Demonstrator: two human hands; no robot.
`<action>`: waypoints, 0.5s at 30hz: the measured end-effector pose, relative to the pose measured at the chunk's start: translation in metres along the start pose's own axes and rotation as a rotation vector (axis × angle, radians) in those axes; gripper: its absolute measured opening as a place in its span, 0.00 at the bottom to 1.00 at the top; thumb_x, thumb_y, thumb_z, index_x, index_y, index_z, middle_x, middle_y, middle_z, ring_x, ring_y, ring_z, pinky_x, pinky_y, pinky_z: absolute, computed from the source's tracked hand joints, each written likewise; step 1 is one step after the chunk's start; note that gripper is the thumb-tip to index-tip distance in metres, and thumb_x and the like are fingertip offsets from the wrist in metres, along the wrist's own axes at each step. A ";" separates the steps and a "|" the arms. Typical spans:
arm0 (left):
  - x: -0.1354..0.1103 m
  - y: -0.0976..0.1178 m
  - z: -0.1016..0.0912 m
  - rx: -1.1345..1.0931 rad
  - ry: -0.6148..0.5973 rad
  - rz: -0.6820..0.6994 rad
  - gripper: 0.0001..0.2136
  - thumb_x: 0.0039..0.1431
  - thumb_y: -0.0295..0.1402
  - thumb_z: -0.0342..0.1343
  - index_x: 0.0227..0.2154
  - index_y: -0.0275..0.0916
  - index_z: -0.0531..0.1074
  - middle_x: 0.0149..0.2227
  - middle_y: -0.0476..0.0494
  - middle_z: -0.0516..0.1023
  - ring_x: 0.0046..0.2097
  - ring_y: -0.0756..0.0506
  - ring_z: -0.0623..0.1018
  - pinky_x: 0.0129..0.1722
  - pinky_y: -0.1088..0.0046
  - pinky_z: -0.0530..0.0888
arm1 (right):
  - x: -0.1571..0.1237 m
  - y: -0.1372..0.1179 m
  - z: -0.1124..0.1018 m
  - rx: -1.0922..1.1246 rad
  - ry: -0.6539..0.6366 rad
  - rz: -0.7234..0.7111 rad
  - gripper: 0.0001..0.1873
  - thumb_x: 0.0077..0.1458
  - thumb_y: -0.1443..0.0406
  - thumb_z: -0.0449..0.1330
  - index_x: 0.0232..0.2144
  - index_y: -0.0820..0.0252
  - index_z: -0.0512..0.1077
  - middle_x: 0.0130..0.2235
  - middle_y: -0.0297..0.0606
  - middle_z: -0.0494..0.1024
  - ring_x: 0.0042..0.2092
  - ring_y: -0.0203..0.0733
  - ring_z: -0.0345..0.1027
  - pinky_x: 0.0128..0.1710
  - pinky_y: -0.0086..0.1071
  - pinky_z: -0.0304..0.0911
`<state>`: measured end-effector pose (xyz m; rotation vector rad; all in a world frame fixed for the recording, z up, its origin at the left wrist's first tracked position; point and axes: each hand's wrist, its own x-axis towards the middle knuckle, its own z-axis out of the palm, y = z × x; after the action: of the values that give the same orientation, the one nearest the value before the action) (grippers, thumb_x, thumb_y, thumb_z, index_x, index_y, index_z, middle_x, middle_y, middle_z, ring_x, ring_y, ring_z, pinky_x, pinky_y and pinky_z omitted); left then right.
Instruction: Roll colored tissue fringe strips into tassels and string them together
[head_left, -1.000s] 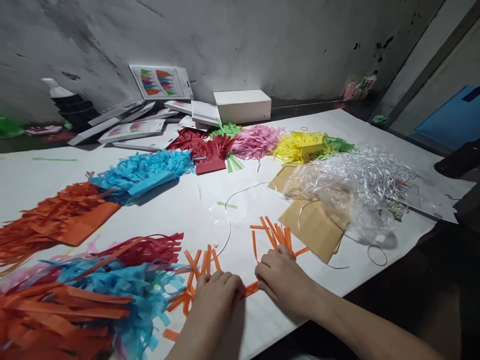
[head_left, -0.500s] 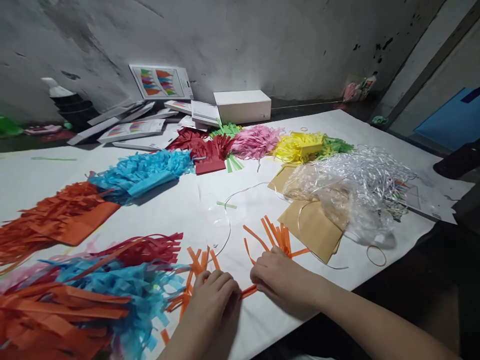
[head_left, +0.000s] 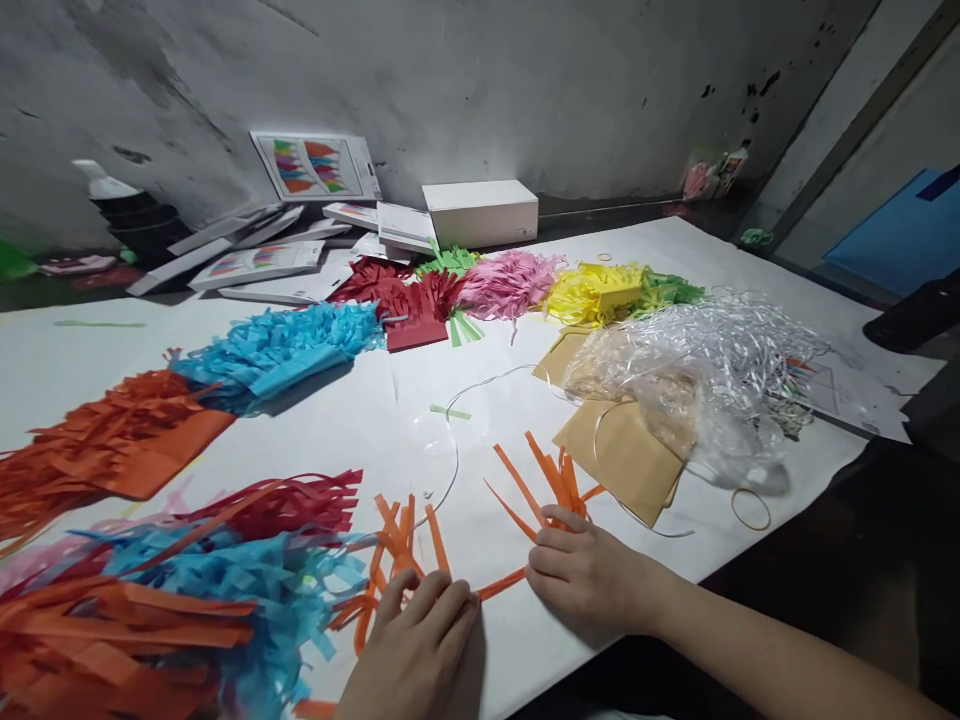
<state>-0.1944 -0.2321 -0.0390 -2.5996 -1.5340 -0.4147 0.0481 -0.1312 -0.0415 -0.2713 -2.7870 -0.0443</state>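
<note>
An orange paper tassel (head_left: 501,583) lies stretched across the near edge of the white-covered table, its middle drawn into a narrow band and fringed strips spreading at both ends. My left hand (head_left: 424,635) is closed over the band by the left fringe, fingers curled and the grip partly hidden. Beside the right fringe, my right hand (head_left: 585,570) is closed on the other end of the band. A thin white cord (head_left: 454,440) curves over the table just beyond both hands. Close to my left hand is a heap of blue tassels (head_left: 262,590).
Loose orange strips (head_left: 97,620) lie at the near left. Orange, blue, red, pink and yellow fringed bundles (head_left: 592,292) arc across the back. Brown envelopes (head_left: 630,455), a clear bag (head_left: 720,420) of silvery strands and a rubber band (head_left: 751,509) are on the right. White boxes (head_left: 480,213) stand behind.
My right hand has shifted right, away from my left hand, so more of the orange band shows between them. My left hand has moved slightly down and stays on the tassel.
</note>
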 end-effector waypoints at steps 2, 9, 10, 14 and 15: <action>0.005 0.003 0.001 0.057 -0.067 -0.027 0.11 0.57 0.18 0.53 0.32 0.40 0.76 0.31 0.50 0.78 0.38 0.43 0.74 0.49 0.57 0.61 | 0.004 -0.004 0.004 0.001 0.011 0.080 0.10 0.64 0.71 0.57 0.28 0.59 0.70 0.30 0.32 0.71 0.35 0.41 0.62 0.63 0.46 0.47; 0.031 -0.002 0.003 0.084 -0.133 -0.017 0.14 0.55 0.15 0.52 0.22 0.39 0.74 0.25 0.47 0.77 0.32 0.43 0.75 0.40 0.61 0.66 | 0.025 -0.012 0.016 -0.057 -0.027 0.115 0.08 0.62 0.73 0.57 0.30 0.60 0.69 0.30 0.34 0.72 0.34 0.42 0.62 0.57 0.47 0.51; 0.032 -0.004 0.000 0.065 -0.139 -0.028 0.13 0.54 0.15 0.52 0.22 0.39 0.73 0.24 0.48 0.77 0.31 0.43 0.75 0.39 0.62 0.66 | 0.026 -0.013 0.017 -0.069 -0.006 0.096 0.10 0.61 0.74 0.56 0.29 0.60 0.69 0.29 0.34 0.71 0.33 0.41 0.61 0.56 0.47 0.51; 0.030 -0.004 -0.017 -0.048 -0.149 -0.040 0.07 0.56 0.22 0.58 0.32 0.42 0.75 0.30 0.52 0.81 0.33 0.46 0.79 0.35 0.67 0.69 | 0.024 -0.020 0.006 -0.077 0.052 0.068 0.11 0.60 0.75 0.54 0.28 0.59 0.70 0.29 0.34 0.72 0.32 0.42 0.61 0.57 0.48 0.51; 0.028 -0.001 -0.020 -0.096 -0.134 -0.036 0.06 0.58 0.25 0.59 0.36 0.42 0.75 0.32 0.52 0.82 0.34 0.46 0.79 0.35 0.68 0.69 | 0.024 -0.023 -0.001 -0.059 0.051 0.080 0.11 0.61 0.75 0.54 0.29 0.59 0.70 0.30 0.34 0.72 0.33 0.43 0.61 0.58 0.48 0.51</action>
<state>-0.1863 -0.2121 -0.0118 -2.7270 -1.6438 -0.3311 0.0221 -0.1491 -0.0327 -0.3903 -2.7249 -0.1123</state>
